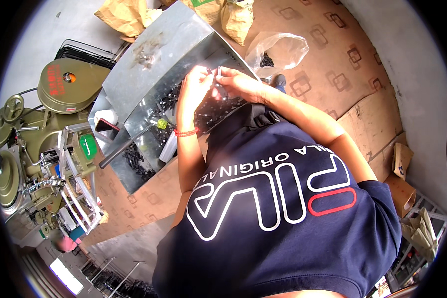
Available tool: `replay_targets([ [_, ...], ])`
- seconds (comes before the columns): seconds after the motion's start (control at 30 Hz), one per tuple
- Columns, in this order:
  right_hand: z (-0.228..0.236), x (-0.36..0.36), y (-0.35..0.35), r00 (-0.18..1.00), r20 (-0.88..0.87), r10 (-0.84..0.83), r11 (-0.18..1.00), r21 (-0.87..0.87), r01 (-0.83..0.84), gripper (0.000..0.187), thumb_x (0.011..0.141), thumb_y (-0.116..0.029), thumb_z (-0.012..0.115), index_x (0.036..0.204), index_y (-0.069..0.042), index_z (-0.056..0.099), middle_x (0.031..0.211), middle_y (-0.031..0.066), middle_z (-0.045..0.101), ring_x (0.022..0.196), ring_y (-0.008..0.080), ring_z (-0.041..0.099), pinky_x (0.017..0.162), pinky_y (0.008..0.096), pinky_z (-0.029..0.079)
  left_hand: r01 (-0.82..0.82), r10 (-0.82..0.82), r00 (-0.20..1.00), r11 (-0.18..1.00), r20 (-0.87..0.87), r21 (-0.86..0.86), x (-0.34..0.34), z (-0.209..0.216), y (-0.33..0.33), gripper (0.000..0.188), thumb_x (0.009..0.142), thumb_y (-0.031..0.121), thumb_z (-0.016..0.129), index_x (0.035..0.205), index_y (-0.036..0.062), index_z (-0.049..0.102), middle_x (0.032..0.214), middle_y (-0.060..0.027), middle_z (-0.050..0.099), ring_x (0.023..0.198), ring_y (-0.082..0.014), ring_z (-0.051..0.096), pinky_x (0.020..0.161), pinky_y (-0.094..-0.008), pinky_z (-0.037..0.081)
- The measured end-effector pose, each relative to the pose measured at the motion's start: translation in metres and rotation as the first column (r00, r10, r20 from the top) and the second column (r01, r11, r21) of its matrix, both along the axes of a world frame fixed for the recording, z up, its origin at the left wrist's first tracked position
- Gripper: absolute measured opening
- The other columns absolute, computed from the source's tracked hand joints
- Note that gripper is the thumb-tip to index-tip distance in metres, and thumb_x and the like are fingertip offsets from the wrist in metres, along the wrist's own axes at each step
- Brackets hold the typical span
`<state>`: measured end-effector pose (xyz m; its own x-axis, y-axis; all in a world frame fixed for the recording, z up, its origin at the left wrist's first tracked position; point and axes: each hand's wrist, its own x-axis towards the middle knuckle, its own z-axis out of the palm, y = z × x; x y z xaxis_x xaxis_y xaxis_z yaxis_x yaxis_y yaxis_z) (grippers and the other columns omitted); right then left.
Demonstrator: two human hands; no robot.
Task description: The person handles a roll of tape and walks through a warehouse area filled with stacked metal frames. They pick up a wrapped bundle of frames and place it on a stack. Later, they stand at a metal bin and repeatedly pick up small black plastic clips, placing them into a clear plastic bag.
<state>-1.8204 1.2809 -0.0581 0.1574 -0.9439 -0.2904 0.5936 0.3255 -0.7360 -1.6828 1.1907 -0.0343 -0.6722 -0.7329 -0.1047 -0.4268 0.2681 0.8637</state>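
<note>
My left hand point(195, 88) and my right hand point(237, 84) are held close together over a grey sheet-metal tray point(222, 45). The fingers of both hands are bent into a pinch, with thumbs and fingertips facing each other. Whatever sits between the fingertips is too small and glare-washed to name. Small black parts point(214, 113) lie scattered in the tray beneath my hands. Beside my left wrist are a heap of black pieces point(168, 102) and a yellow-green knob-like piece point(162, 123) near the end of a dark rod point(126, 144).
Green machinery with a round cover point(74, 85) stands at left. A phone-like dark object point(107, 125) and a green container point(88, 146) are nearby. Paper sacks point(237, 22) stand beyond the tray, a clear plastic bag point(283, 49) to the right. Cardboard boxes point(401, 193) sit farther right.
</note>
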Motion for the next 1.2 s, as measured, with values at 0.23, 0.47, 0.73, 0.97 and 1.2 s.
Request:
replay_targets([
  [0.23,-0.011,-0.005,-0.003,0.991,-0.111,-0.081,0.996,0.023,0.084,0.022,0.086,-0.008,0.040,0.106,-0.002,0.048,0.070,0.0013,0.048,0.056,0.0077,0.045,0.052,0.0196,0.038,-0.009,0.081,0.936,0.978,0.341,-0.208,0.045,-0.025,-0.023,0.025,0.078,0.010,0.058,0.101,0.0041,0.053,0.076,-0.0091,0.060,0.071,-0.0162,0.057,0.067,-0.0294,0.046],
  [0.47,-0.011,-0.003,-0.002,0.996,-0.076,-0.046,0.999,0.018,0.047,0.021,0.082,-0.007,0.045,0.102,-0.002,0.051,0.072,0.0012,0.047,0.058,0.0079,0.045,0.053,0.0195,0.039,0.282,-0.227,0.747,0.959,0.625,0.011,0.085,-0.060,-0.022,0.031,0.069,0.008,0.067,0.096,0.0047,0.054,0.096,-0.0123,0.051,0.094,-0.0256,0.051,0.081,-0.0335,0.041],
  [0.73,-0.009,-0.003,-0.002,0.999,-0.018,-0.031,0.999,0.009,0.031,0.021,0.081,-0.004,0.046,0.101,-0.001,0.052,0.072,0.0012,0.048,0.059,0.0075,0.046,0.055,0.0190,0.039,0.427,-0.224,0.636,0.899,0.738,-0.095,0.064,-0.046,-0.010,0.031,0.062,0.012,0.071,0.085,0.0047,0.051,0.090,-0.0131,0.048,0.092,-0.0300,0.047,0.078,-0.0365,0.040],
  [0.97,-0.008,-0.003,-0.003,0.997,-0.030,-0.066,0.997,0.031,0.067,0.024,0.077,-0.001,0.049,0.100,-0.001,0.053,0.072,0.0025,0.050,0.057,0.0082,0.048,0.053,0.0178,0.040,0.400,-0.373,0.695,0.911,0.615,0.100,0.064,-0.042,-0.031,0.017,0.068,0.007,0.064,0.080,0.0015,0.053,0.069,-0.0084,0.057,0.063,-0.0192,0.056,0.058,-0.0320,0.044],
  [1.2,-0.009,-0.005,-0.003,0.999,-0.012,-0.045,0.998,0.037,0.046,0.025,0.075,0.001,0.050,0.100,-0.001,0.053,0.073,0.0035,0.052,0.060,0.0087,0.050,0.053,0.0181,0.040,0.476,-0.389,0.773,0.878,0.500,-0.054,0.062,-0.041,-0.011,0.030,0.067,0.004,0.065,0.091,0.0055,0.048,0.085,-0.0096,0.050,0.082,-0.0226,0.052,0.072,-0.0336,0.043],
])
